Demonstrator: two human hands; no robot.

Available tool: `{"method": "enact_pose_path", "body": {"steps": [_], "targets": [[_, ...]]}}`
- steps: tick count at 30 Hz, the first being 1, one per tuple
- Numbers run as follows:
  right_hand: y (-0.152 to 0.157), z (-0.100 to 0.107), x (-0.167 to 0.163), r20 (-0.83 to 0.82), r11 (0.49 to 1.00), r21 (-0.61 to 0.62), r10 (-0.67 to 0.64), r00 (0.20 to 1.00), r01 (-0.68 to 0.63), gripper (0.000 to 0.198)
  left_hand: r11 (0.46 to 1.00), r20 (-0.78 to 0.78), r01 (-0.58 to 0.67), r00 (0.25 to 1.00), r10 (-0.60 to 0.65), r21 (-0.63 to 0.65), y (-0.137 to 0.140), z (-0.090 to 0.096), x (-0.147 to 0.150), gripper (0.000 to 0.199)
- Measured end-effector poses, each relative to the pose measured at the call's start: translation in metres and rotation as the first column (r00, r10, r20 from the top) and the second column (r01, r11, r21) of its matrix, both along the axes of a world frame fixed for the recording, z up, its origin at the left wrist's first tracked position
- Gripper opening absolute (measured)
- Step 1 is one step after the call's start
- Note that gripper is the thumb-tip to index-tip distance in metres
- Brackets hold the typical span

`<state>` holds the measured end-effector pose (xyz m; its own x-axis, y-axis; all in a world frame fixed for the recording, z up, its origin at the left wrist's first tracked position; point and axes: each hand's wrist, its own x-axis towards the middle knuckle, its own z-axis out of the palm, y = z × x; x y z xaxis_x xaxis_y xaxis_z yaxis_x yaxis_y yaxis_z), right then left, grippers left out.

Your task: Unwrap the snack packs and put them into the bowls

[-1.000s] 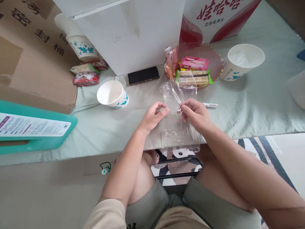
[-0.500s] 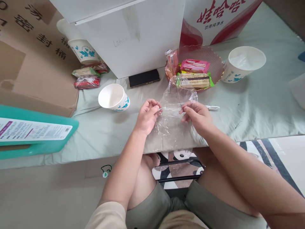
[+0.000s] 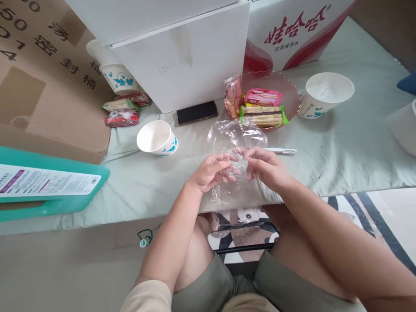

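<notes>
A crinkled clear plastic bag (image 3: 238,134) is between my two hands, its upper part spread toward the bowl and its lower part drooping past the table edge. My left hand (image 3: 212,172) has its fingers curled around the film on the left side. On the right, my right hand (image 3: 266,167) pinches the bag between thumb and fingertips. The fingertips of both hands come close together at the bag's middle, seen partly through the film. Just beyond my right hand lies a white pen (image 3: 282,151).
Packaged wafers (image 3: 263,116) fill a pink ribbed bowl (image 3: 289,86) behind the bag. Paper cups stand left (image 3: 156,138) and right (image 3: 328,93). A black phone (image 3: 197,112) lies before a white box (image 3: 182,65). A green jug (image 3: 94,177) is at left.
Both hands have come closer together and slightly nearer to me, gathering the bag between them. The bag's upper part has dropped away from the bowl. The view has tilted slightly.
</notes>
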<state>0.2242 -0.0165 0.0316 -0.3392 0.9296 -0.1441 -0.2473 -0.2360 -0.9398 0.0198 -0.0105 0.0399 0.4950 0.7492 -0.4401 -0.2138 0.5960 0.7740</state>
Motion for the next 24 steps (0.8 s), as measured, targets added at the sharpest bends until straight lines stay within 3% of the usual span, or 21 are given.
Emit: {"method": "enact_pose_path", "body": {"steps": [4, 7, 10, 16, 19, 21, 22, 24], "targets": [[0.008, -0.001, -0.002, 0.212, 0.986, -0.09, -0.121, 0.97, 0.142, 0.013, 0.987, -0.128, -0.134, 0.981, 0.145, 0.093, 0.007, 0.0, 0.002, 0.042], [0.01, -0.003, -0.001, 0.27, 0.977, -0.125, -0.136, 0.953, 0.175, 0.017, 0.972, -0.145, -0.185, 0.968, 0.206, 0.146, 0.011, -0.003, 0.003, 0.042], [0.007, -0.009, 0.001, 0.283, 0.98, -0.038, -0.176, 0.943, 0.195, 0.018, 0.95, -0.129, -0.241, 0.955, 0.268, 0.197, 0.008, -0.005, 0.001, 0.037], [0.003, -0.011, 0.004, 0.191, 0.92, 0.314, -0.303, 0.934, 0.234, 0.01, 0.99, -0.149, -0.01, 0.988, 0.031, 0.14, -0.001, -0.003, -0.006, 0.063], [0.005, -0.007, 0.002, 0.141, 0.929, 0.315, -0.246, 0.959, 0.192, 0.021, 0.986, -0.155, -0.07, 0.983, 0.094, 0.148, 0.004, -0.001, -0.01, 0.054], [0.007, -0.006, 0.0, 0.146, 0.945, 0.282, -0.213, 0.966, 0.166, 0.014, 0.982, -0.154, -0.117, 0.978, 0.14, 0.148, 0.009, -0.001, -0.013, 0.047], [0.008, -0.006, -0.002, 0.162, 0.946, 0.279, -0.219, 0.962, 0.168, 0.006, 0.98, -0.155, -0.133, 0.975, 0.156, 0.149, 0.011, -0.001, -0.015, 0.043], [0.011, -0.007, -0.003, 0.186, 0.934, 0.294, -0.263, 0.947, 0.202, 0.013, 0.975, -0.15, -0.158, 0.972, 0.181, 0.157, 0.015, -0.003, -0.019, 0.036]]}}
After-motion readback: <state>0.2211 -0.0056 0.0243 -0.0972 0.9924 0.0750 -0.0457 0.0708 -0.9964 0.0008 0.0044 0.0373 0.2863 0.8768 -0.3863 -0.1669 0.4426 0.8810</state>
